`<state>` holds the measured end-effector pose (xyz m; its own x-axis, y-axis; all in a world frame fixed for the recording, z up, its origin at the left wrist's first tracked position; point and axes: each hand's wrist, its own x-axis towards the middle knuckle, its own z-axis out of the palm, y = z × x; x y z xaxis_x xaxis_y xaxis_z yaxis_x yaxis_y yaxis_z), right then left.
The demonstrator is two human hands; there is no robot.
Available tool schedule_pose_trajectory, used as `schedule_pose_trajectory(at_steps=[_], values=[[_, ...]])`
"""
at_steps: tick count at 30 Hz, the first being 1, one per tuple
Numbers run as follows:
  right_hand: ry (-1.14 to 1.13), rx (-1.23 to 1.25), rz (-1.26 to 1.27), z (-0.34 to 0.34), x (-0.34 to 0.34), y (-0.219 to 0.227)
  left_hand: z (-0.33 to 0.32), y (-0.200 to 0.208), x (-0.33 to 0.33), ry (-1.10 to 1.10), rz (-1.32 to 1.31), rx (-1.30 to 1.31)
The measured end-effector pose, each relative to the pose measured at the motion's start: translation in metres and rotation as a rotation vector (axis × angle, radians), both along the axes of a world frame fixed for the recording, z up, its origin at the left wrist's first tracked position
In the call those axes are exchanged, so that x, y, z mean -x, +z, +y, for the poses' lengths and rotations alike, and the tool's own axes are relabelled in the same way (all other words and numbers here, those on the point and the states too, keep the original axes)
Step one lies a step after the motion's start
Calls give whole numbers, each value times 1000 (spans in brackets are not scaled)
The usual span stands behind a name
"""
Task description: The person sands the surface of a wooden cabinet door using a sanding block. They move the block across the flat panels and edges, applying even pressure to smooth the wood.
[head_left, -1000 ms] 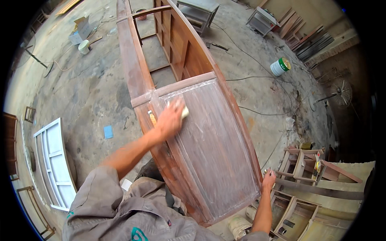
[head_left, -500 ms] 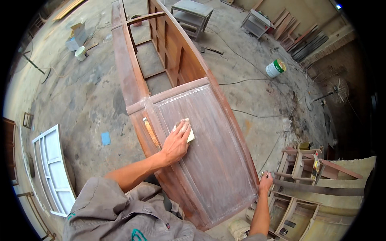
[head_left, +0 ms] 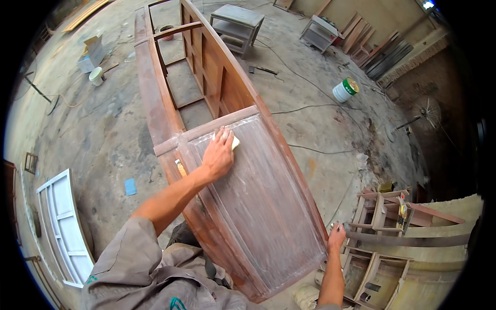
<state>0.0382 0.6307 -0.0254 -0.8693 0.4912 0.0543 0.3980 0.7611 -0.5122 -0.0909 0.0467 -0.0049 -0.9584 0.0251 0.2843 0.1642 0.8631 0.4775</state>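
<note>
My left hand [head_left: 218, 153] presses a folded pale sheet of sandpaper [head_left: 235, 142] flat on a dusty reddish-brown wooden panel [head_left: 268, 206], near its far left corner. The fingers lie over the sheet and hide most of it. This panel belongs to a long wooden cabinet frame [head_left: 146, 98], which lies on the floor and has open bays at its far end. A narrow yellow-orange strip [head_left: 181, 168] rests on the frame, left of the panel and partly behind my forearm. By the panel's near right edge, my right hand [head_left: 337, 236] is curled closed; what its fingers hold is unclear.
Slatted wooden frames [head_left: 380, 217] stand close on the right. Beyond are a white-green bucket [head_left: 345, 90], a low grey table [head_left: 237, 20] and a cable [head_left: 315, 151] across the floor. A white framed panel [head_left: 66, 222] and a blue sheet [head_left: 130, 187] lie left.
My left hand has slid the sandpaper away from me and slightly left, toward the panel's far edge. The view has shifted a little; my right hand stays by the right edge.
</note>
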Motion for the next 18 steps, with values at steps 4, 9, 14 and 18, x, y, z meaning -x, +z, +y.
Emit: schedule_pose_trajectory(at_steps=[4,9,14,18], values=[[-31,-50,-65,-4,-4,6,52,2,-71,-201,-19,-9],[-8,-79,-65,-9,1,12,12,5,5,-63,-67,-35],[-25,-79,-61,-11,-5,16,70,-3,-51,-243,-59,-31],[-27,17,-91,-33,6,31,20,-4,28,-90,33,-3]])
